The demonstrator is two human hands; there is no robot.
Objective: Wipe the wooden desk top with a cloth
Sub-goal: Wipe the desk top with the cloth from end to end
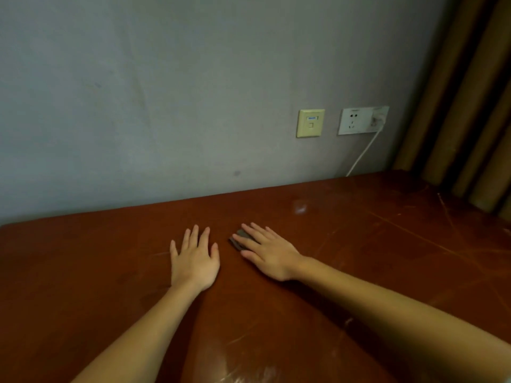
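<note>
Head view showed the right hand (266,252) lying flat with straight fingers on a small dark cloth (238,239), pressing it to the desk (373,244) rather than clutching it. Only a folded corner of the cloth showed, poking out past the forefinger on the side facing the left hand (193,259); the rest was hidden under the fingers, so its long axis could not be read. The cloth sat near the middle of the desk, a little short of the back edge by the wall (138,106).

The left hand rested palm down just beside it, fingers spread and relaxed, holding nothing, apart from the cloth. The right hand was therefore the one placed to push the cloth. Its forearm came in from the near right at a slant, wrist low, fingers pointing toward the far left. Most of the bare, scratched wood lay to the right and toward the person, so the stroke probably had to sweep that way.
</note>
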